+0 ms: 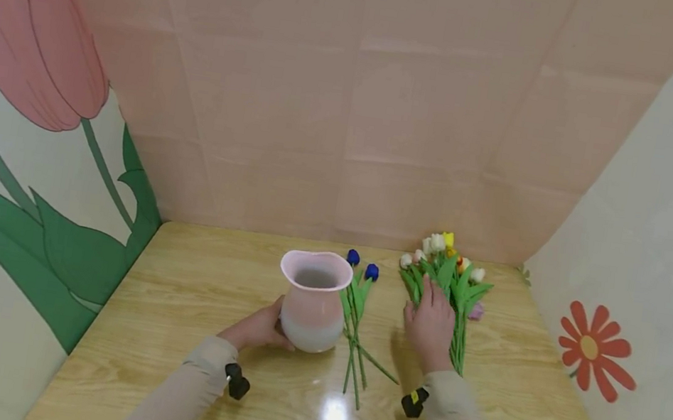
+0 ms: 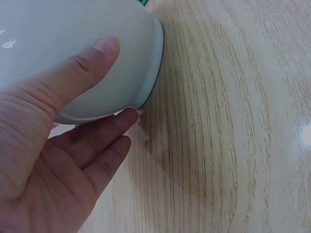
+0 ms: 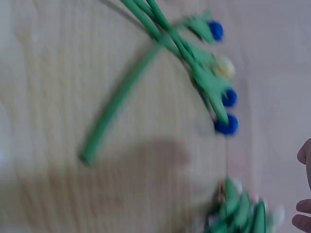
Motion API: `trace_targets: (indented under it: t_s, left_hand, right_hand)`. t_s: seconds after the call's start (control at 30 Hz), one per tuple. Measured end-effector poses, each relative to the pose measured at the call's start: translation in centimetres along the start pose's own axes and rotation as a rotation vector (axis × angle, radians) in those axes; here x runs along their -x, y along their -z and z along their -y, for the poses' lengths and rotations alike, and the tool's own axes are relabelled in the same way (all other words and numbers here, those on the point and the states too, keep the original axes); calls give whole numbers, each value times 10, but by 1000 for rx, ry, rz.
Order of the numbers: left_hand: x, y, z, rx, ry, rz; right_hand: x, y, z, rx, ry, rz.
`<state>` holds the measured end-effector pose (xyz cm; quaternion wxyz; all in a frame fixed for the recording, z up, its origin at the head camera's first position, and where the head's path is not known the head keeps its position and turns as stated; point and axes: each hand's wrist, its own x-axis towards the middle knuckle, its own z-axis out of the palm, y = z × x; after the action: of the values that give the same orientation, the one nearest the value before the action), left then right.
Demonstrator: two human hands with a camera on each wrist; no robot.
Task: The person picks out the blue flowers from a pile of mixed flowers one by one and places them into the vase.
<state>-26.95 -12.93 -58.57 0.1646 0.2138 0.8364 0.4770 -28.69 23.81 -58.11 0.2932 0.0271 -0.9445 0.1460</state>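
Flared, wavy-rimmed glossy vase (image 1: 314, 316), pink to white, gripped low on its left side between left hand (image 1: 258, 327)'s thumb and fingers (image 2: 104, 131); right hand (image 1: 432, 327) palm-down over mixed flower bunch (image 1: 462, 291), fingers extended, contact unclear; long-stemmed blue tulips (image 1: 371, 272) right of vase on wood-grain bench (image 1: 205, 270)

- No text, label, brand or number can be read.
- Right of the vase (image 1: 313, 318), a yellow mark (image 1: 415, 396) on the black wrist device (image 1: 410, 408) is too small to make out.
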Motion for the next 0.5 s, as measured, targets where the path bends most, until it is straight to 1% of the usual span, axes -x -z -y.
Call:
trace_targets:
  t_s: [0.1, 0.23, 0.33, 0.37, 0.43, 0.5]
  left_hand:
    - [0, 0, 0, 2, 5, -4]
    - [0, 0, 0, -11, -2, -2]
    - [0, 0, -1, -17, -12, 5]
    - [0, 0, -1, -16, -7, 7]
    - [0, 0, -2, -10, -7, 7]
    - [0, 0, -1, -10, -9, 5]
  right_hand:
    - [9, -13, 20, -16, 68, 96]
    - [30, -29, 50, -18, 150, 204]
    - [45, -35, 68, -3, 165, 306]
    - [49, -37, 73, 8, 161, 349]
    - [56, -40, 79, 39, 165, 411]
    - [60, -42, 83, 63, 161, 447]
